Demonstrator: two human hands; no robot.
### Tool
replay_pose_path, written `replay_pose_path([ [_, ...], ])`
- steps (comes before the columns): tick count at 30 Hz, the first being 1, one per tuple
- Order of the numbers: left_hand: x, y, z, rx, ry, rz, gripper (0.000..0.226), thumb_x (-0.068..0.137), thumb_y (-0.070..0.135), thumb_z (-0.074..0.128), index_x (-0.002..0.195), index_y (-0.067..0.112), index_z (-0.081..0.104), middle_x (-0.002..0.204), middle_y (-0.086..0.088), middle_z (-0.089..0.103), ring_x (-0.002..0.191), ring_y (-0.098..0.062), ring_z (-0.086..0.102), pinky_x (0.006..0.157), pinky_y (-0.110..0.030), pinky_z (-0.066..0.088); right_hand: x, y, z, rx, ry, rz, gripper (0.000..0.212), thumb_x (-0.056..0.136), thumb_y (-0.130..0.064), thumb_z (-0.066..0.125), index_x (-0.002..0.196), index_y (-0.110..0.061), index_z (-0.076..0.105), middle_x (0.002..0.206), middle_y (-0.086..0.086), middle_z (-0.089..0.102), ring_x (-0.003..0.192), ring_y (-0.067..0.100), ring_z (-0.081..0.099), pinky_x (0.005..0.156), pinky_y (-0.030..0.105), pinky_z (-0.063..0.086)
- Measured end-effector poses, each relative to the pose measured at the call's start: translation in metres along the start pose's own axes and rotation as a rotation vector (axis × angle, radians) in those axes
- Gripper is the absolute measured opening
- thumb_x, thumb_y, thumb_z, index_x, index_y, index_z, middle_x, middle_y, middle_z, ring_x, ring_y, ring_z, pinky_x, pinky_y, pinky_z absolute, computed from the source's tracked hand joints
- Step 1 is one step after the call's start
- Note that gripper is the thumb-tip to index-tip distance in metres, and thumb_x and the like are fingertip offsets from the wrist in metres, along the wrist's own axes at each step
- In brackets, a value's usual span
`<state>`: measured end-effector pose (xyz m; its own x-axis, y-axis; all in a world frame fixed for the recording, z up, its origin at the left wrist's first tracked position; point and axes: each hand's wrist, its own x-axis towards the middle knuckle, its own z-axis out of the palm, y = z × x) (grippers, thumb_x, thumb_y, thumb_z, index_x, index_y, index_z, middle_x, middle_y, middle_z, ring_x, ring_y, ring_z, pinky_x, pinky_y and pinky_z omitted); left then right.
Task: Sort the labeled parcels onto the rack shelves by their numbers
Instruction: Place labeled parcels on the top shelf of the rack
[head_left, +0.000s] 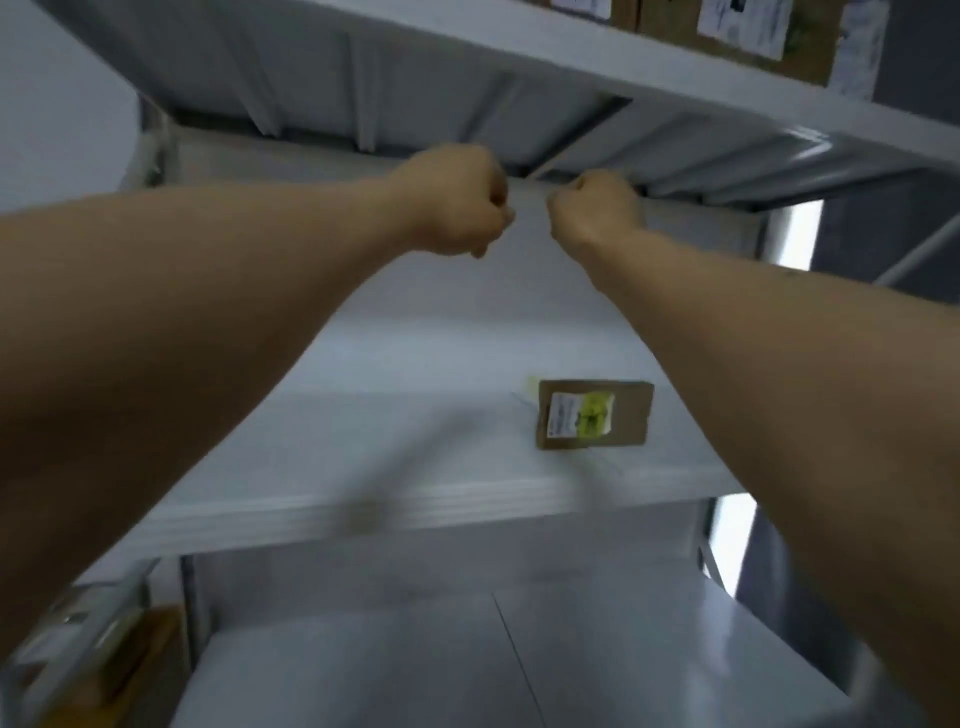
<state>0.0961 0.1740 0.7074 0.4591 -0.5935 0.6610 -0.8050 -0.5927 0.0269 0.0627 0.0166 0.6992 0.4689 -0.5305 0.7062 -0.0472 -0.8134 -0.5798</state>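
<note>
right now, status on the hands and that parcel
Left hand and right hand fisted under the upper shelf, grip hidden. Labeled parcel lies on the middle shelf, untouched. Nothing blocking it.

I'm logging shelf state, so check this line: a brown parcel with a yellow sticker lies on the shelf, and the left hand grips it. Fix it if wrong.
The grip is wrong. In the head view the brown parcel with a yellow sticker lies on the shelf, but the left hand is apart from it, fingers curled, further back under the upper shelf.
</note>
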Motion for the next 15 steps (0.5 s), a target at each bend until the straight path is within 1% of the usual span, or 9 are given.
replay_pose_path([
  [1,-0.007,0.013,0.021,-0.044,-0.058,0.000,0.031,0.098,0.030,0.049,0.090,0.012,0.073,0.082,0.002,0.074,0.080,-0.015,0.068,0.074,-0.030,0.052,-0.011,0.025,0.004,0.007,-0.032,0.062,0.014,0.093,-0.020,0.049,0.093,-0.010,0.059,0.099,0.010,0.063,0.093,0.029,0.063,0.071,0.034,0.047],
  [3,-0.024,0.039,0.061,-0.119,-0.171,0.008,0.028,0.099,0.030,0.051,0.090,0.013,0.071,0.078,0.003,0.073,0.078,-0.013,0.067,0.075,-0.032,0.051,-0.036,0.077,0.011,0.013,-0.102,0.176,0.019,0.092,-0.022,0.054,0.097,-0.007,0.064,0.103,0.012,0.069,0.092,0.028,0.067,0.076,0.037,0.055],
  [5,-0.041,0.064,0.102,-0.149,-0.262,0.040,0.026,0.096,0.028,0.053,0.087,0.014,0.073,0.071,0.003,0.072,0.077,-0.013,0.068,0.074,-0.032,0.052,-0.068,0.123,0.015,0.014,-0.176,0.269,0.017,0.089,-0.023,0.060,0.092,-0.008,0.067,0.092,0.010,0.070,0.082,0.023,0.068,0.071,0.036,0.058],
  [6,-0.049,0.076,0.123,-0.152,-0.310,0.054,0.026,0.094,0.025,0.053,0.083,0.014,0.074,0.068,0.003,0.072,0.076,-0.013,0.068,0.073,-0.032,0.052,-0.086,0.145,0.016,0.021,-0.212,0.306,0.013,0.086,-0.022,0.062,0.086,-0.009,0.066,0.083,0.007,0.068,0.075,0.021,0.066,0.064,0.034,0.056],
  [7,-0.060,0.086,0.144,-0.157,-0.366,0.061,0.027,0.092,0.023,0.052,0.080,0.013,0.074,0.065,0.004,0.071,0.076,-0.012,0.067,0.072,-0.031,0.052,-0.103,0.166,0.016,0.028,-0.242,0.341,0.010,0.083,-0.021,0.063,0.079,-0.012,0.063,0.079,0.005,0.065,0.070,0.020,0.062,0.056,0.031,0.049],
  [9,-0.083,0.106,0.186,-0.180,-0.483,0.072,0.030,0.091,0.024,0.051,0.077,0.013,0.075,0.062,0.004,0.071,0.076,-0.011,0.066,0.074,-0.031,0.052,-0.137,0.205,0.016,0.038,-0.278,0.413,0.011,0.079,-0.020,0.064,0.071,-0.013,0.060,0.078,0.008,0.062,0.066,0.023,0.056,0.055,0.031,0.040],
  [10,-0.094,0.114,0.208,-0.191,-0.537,0.063,0.032,0.093,0.026,0.051,0.078,0.013,0.076,0.064,0.004,0.072,0.077,-0.011,0.066,0.075,-0.031,0.053,-0.153,0.226,0.015,0.044,-0.291,0.461,0.014,0.080,-0.021,0.063,0.070,-0.011,0.060,0.077,0.010,0.061,0.064,0.024,0.054,0.055,0.032,0.039],
  [12,-0.118,0.129,0.250,-0.241,-0.657,0.018,0.032,0.095,0.028,0.051,0.083,0.012,0.076,0.068,0.004,0.074,0.079,-0.011,0.068,0.078,-0.031,0.054,-0.183,0.263,0.012,0.055,-0.348,0.561,0.016,0.084,-0.020,0.062,0.075,-0.008,0.062,0.071,0.011,0.058,0.057,0.021,0.049,0.052,0.030,0.036],
  [15,-0.155,0.148,0.306,-0.341,-0.818,-0.050,0.028,0.095,0.026,0.053,0.089,0.009,0.074,0.070,0.004,0.075,0.074,-0.009,0.071,0.083,-0.033,0.056,-0.224,0.319,0.010,0.011,-0.471,0.691,0.020,0.089,-0.020,0.061,0.076,-0.006,0.065,0.066,0.005,0.059,0.053,0.017,0.048,0.052,0.028,0.039],
])
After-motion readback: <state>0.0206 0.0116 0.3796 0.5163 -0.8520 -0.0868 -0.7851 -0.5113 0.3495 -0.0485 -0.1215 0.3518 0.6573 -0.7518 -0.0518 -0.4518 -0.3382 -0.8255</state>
